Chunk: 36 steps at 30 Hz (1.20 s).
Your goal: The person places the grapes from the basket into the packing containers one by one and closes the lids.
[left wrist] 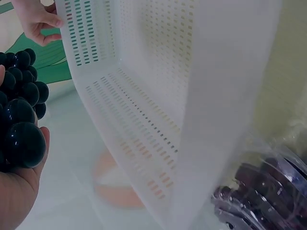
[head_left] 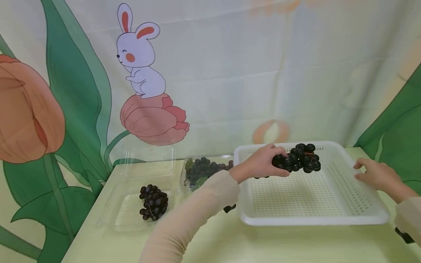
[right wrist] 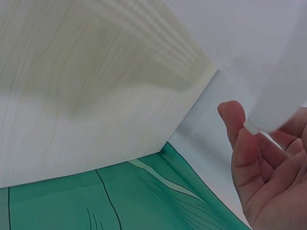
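My left hand [head_left: 262, 162] grips a bunch of dark grapes [head_left: 300, 159] above the white plastic basket [head_left: 312, 220], thumb below and fingers over the near end. In the left wrist view, round glossy grapes [left wrist: 24, 143] fill that hand's grasp, and its fingers are mostly hidden. A few dark grapes also show just under the left hand, at the basket's left side. My right hand [head_left: 378, 175] is at the basket's right rim, its fingers curled around the edge. The right wrist view shows the rim [right wrist: 280, 91] between the curled fingers [right wrist: 247, 158] of that hand.
Left on the table [head_left: 217, 241], an opened clear plastic box [head_left: 123, 215] has a dark grape bunch [head_left: 154, 202] in it. Another clear box [head_left: 227, 157] with grapes stands at the back, partly behind the left arm. A printed cloth [head_left: 213, 91] hangs behind the table.
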### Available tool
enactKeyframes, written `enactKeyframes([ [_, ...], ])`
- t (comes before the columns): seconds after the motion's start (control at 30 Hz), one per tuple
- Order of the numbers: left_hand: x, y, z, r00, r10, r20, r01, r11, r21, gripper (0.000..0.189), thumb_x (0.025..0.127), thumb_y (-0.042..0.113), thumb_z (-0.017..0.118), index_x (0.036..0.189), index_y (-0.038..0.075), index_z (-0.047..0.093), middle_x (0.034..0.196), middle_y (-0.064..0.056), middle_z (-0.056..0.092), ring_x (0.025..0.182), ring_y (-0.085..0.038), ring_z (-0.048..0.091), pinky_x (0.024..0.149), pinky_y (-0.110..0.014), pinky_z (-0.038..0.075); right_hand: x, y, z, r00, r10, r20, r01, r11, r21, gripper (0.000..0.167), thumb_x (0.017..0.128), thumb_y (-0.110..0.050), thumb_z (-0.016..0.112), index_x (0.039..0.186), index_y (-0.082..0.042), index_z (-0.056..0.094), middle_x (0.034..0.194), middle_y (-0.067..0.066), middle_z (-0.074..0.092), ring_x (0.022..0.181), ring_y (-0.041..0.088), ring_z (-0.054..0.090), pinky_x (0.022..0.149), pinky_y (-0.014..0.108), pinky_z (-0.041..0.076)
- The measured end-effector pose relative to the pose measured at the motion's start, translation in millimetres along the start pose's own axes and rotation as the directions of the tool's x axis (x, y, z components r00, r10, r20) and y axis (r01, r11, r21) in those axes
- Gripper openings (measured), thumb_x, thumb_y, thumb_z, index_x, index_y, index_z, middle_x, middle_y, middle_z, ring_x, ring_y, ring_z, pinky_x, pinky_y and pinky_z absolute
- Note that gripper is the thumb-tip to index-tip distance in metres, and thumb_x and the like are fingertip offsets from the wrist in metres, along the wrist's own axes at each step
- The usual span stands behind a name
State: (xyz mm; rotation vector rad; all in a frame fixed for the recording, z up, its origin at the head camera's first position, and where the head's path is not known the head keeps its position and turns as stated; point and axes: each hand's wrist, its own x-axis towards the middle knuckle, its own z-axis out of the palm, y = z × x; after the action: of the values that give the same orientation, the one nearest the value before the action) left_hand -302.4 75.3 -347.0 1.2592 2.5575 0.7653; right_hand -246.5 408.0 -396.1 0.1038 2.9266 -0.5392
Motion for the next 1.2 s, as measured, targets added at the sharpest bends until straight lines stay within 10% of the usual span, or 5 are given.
enactKeyframes([
  [1.2, -95.0, -49.8, -35.6, 0.974, -0.131, -0.183, 0.107, 0.985, -0.137, 0.040, 0.075, 0.034, 0.069, 0.108, 0.017, 0.054, 0.111, -0.001, 0.048, 0.101, -0.016, 0.047, 0.084, -0.036, 0.043, 0.5, 0, 2, 1.000, 0.019, 0.009, -0.019, 1.000, 0.002, 0.033, 0.084, -0.014, 0.057, 0.104, 0.007, 0.042, 0.079, 0.021, 0.057, 0.059, 0.018, 0.054, 0.049, 0.030, 0.043],
])
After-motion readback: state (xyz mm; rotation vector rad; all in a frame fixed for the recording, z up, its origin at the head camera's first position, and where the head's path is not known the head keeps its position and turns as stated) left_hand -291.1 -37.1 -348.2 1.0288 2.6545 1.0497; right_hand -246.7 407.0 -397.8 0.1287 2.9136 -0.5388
